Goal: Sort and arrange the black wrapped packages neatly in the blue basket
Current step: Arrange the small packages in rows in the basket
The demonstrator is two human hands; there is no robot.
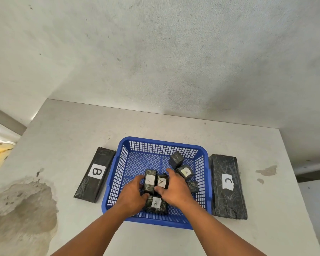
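My left hand (132, 194) is closed around an upright black package (149, 182) labelled A, and my right hand (174, 189) pinches a second A package (162, 182) touching it, both at the centre of the blue basket (118, 174). Another A package (155, 203) lies at 6 o'clock; three more sit toward 2 o'clock. Long package B (95, 174) lies outside at 9 o'clock, package C (227, 185) at 3.

A blue lattice-walled basket (155, 148) is holding glossy black packages (149, 182) bearing white A labels, sitting on a stained off-white table (63, 126).
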